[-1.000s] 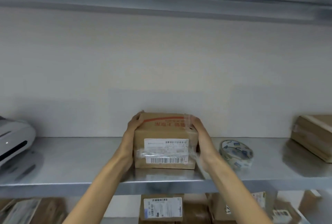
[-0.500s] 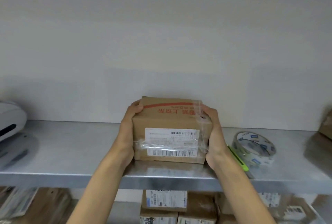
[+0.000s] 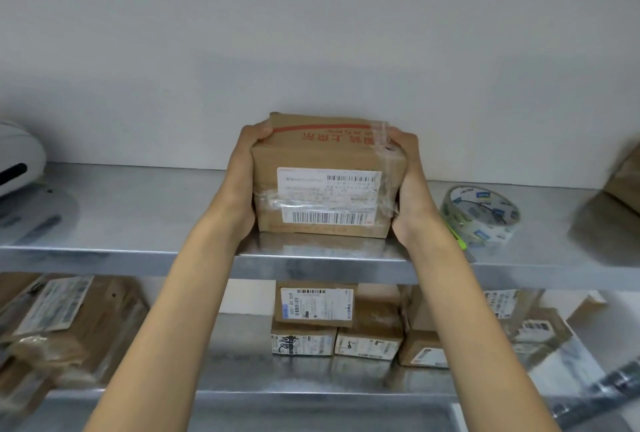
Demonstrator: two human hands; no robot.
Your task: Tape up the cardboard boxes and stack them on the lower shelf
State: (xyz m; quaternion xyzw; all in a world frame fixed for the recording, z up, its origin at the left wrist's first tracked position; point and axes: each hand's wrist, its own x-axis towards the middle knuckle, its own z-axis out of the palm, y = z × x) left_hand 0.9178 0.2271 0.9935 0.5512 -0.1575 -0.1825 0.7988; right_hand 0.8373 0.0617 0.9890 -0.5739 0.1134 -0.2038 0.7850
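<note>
A taped cardboard box (image 3: 325,158) with a white barcode label and red print sits at the front edge of the upper metal shelf (image 3: 138,223). My left hand (image 3: 242,182) grips its left side, fingertips curled over the top edge. My right hand (image 3: 408,185) grips the right side the same way. A roll of clear tape (image 3: 481,215) lies on the shelf just right of my right wrist. On the lower shelf (image 3: 294,379) stand several taped boxes (image 3: 315,305), stacked behind my arms.
A white device (image 3: 17,161) sits at the far left of the upper shelf. A green-handled cutter (image 3: 457,237) lies beside the tape. Another cardboard box (image 3: 623,178) shows at the right edge. More boxes (image 3: 69,320) lie at the left of the lower shelf.
The view has tilted down, so the lower shelf and its boxes now show. Both hands keep their hold on the box, which appears nearer the shelf's front edge.
</note>
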